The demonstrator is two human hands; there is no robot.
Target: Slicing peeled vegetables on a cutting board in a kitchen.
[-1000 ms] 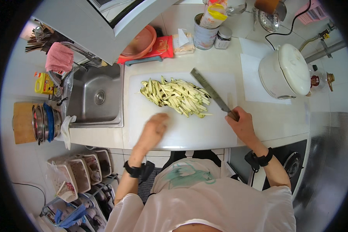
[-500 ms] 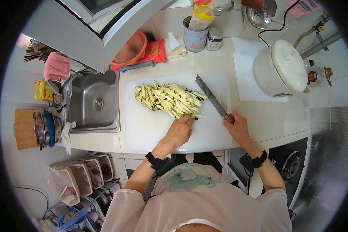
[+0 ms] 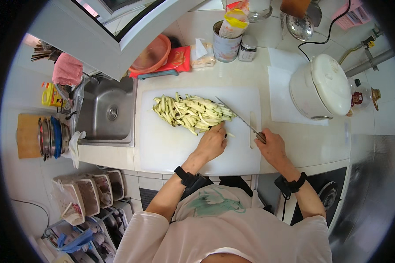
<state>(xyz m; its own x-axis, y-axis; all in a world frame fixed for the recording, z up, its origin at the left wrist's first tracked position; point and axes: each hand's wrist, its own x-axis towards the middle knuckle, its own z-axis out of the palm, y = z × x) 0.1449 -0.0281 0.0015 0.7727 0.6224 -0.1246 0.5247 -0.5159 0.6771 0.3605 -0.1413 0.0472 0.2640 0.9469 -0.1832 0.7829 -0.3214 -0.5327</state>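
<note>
A heap of pale, yellow-green vegetable strips (image 3: 191, 111), some with dark skin edges, lies across the upper part of a white cutting board (image 3: 171, 153). My left hand (image 3: 211, 142) is at the heap's near right edge, its fingers bent and pressed against the strips; the fingertips are partly hidden. My right hand (image 3: 271, 145) is wrapped round the handle of a kitchen knife (image 3: 241, 118). The blade points up and left, seen nearly edge-on, along the heap's right end. One loose strip (image 3: 231, 135) rests on the board beside my left hand.
Left of the board is a steel sink (image 3: 132, 118). Behind stand an orange bowl (image 3: 156, 52), a tissue pack (image 3: 202, 55), a tin can (image 3: 226, 48) and a small jar (image 3: 248, 47). A white lidded pot (image 3: 307, 90) sits at right; a stove (image 3: 327, 197) is nearer.
My left hand has shifted right along the heap, its fingers more curled. The knife has turned from showing its broad side to nearly edge-on, and its tip has moved left against the strips.
</note>
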